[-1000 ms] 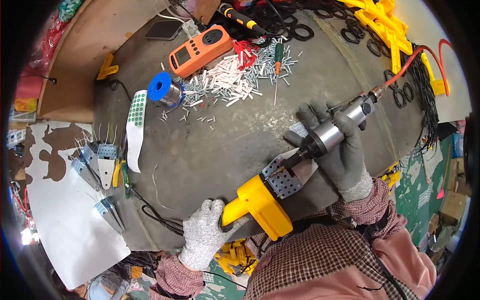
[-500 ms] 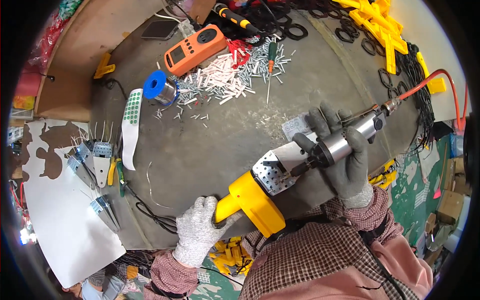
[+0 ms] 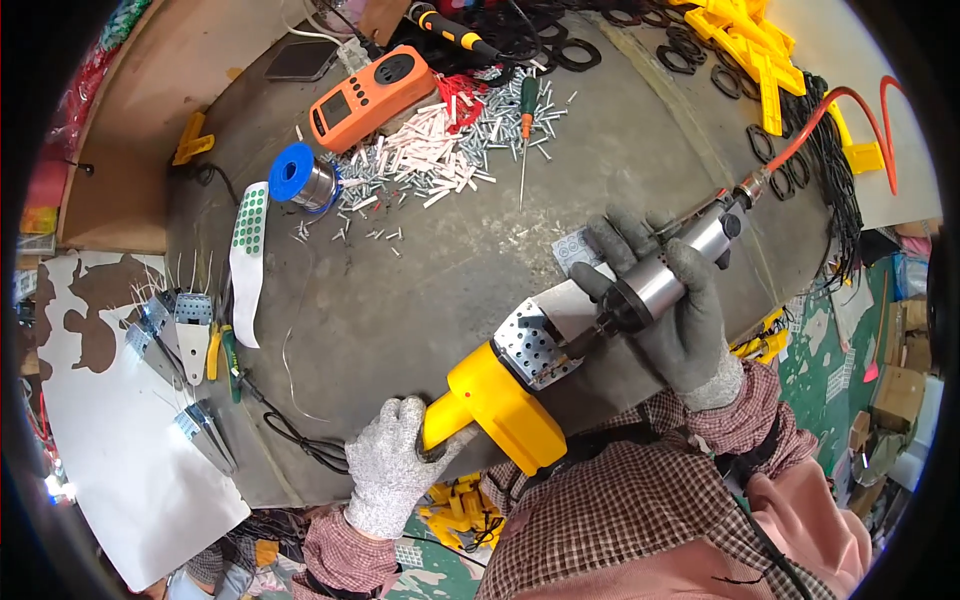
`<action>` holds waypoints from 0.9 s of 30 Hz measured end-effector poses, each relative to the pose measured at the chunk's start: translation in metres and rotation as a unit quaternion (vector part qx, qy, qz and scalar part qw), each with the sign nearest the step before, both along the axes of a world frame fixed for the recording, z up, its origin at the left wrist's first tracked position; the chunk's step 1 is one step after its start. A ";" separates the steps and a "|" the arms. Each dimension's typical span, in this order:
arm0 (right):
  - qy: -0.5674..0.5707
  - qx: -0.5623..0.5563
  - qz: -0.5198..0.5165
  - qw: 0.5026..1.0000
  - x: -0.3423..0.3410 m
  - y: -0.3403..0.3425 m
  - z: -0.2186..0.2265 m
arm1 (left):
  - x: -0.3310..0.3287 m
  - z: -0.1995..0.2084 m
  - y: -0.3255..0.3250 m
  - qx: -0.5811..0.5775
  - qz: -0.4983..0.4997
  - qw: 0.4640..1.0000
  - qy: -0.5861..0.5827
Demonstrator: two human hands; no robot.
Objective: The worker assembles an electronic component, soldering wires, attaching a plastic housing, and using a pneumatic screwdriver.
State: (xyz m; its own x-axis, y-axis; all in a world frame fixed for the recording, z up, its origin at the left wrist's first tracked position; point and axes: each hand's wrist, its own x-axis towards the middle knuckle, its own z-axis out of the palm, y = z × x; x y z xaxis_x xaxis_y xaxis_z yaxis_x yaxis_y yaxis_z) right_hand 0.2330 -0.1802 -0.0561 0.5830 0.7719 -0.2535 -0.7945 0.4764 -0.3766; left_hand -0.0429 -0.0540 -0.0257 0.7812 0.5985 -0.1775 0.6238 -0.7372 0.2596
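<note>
My left hand (image 3: 385, 465), in a pale speckled glove, is closed on the narrow end of a yellow plastic housing (image 3: 507, 412). A perforated metal plate (image 3: 530, 340) sits at the housing's far end, and a smooth silvery metal piece (image 3: 570, 308) extends from it. Wrapped around a silver air screwdriver (image 3: 660, 283) is my right hand (image 3: 695, 345), in a dark grey glove. The driver's black front end points down-left toward the perforated plate; its tip is hard to make out. A red air hose (image 3: 828, 103) joins its rear.
Loose screws (image 3: 500, 130) and white sleeves (image 3: 420, 155) lie beyond, with a screwdriver (image 3: 526, 120), orange meter (image 3: 365, 98) and solder spool (image 3: 303, 178). Perforated metal parts with wires (image 3: 193, 335) and pliers (image 3: 228, 365) are left. Yellow housings (image 3: 755, 50) and black rings (image 3: 735, 85) lie far right.
The view has shifted slightly, so the bench things sit a little further left. The driver's front end is slightly farther from the perforated plate. Both hands keep their holds.
</note>
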 end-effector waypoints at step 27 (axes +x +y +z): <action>0.010 -0.071 -0.004 0.997 -0.003 0.021 0.009 | 0.001 -0.013 0.002 0.094 -0.012 0.995 -0.020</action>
State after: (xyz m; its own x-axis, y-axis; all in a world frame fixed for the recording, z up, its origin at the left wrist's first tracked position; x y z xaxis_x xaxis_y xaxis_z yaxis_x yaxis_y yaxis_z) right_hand 0.2297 -0.1588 -0.0470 0.5828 0.7223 -0.3723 -0.7990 0.4258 -0.4246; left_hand -0.0422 -0.0519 -0.0383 0.8000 0.5990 -0.0332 0.5972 -0.7897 0.1404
